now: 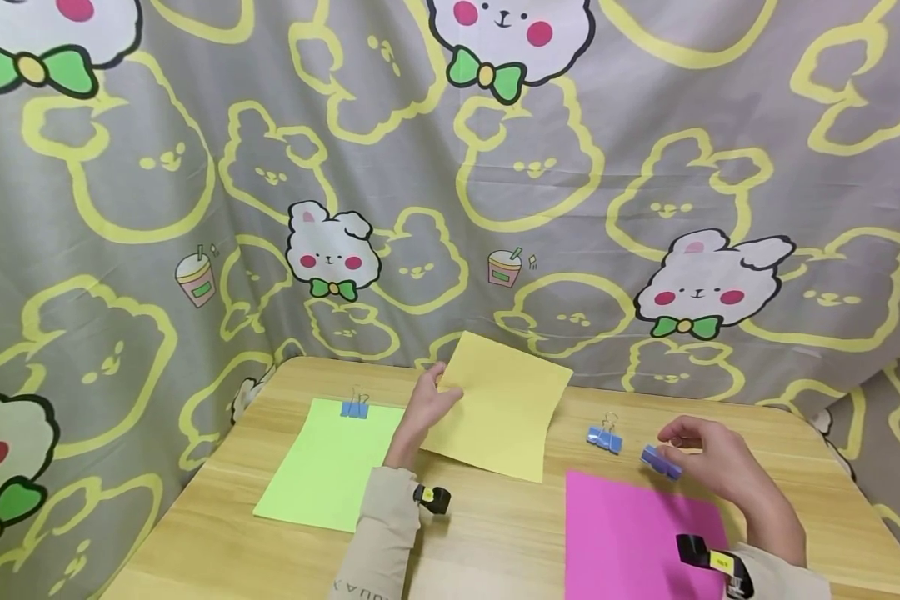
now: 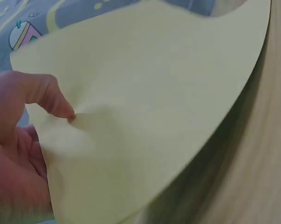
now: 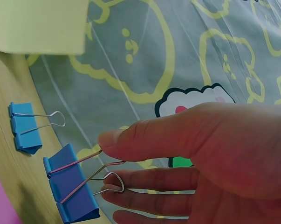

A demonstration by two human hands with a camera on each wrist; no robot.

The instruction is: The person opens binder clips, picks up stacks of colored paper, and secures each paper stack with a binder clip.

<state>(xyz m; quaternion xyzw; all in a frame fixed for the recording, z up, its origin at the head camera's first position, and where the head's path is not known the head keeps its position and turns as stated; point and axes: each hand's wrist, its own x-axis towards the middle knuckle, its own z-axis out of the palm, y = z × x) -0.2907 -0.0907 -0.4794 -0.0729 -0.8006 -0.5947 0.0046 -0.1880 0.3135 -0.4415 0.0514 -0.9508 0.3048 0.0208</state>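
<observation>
My left hand (image 1: 429, 408) grips the left edge of a yellow paper sheet (image 1: 506, 400), thumb on top and fingers behind it. The sheet is tilted, its lower edge bowed over the wooden table in the left wrist view. Between thumb and fingers my right hand (image 1: 712, 454) pinches the wire handles of a blue binder clip (image 3: 72, 186), held above the far edge of pink paper (image 1: 630, 533). Another blue binder clip (image 1: 604, 438) lies on the table, left of that hand, its wire handles standing up.
Green paper (image 1: 326, 467) lies at the left with a blue binder clip (image 1: 355, 409) on its top edge. A grey patterned curtain (image 1: 420, 167) hangs behind the wooden table (image 1: 487, 533) and along its sides.
</observation>
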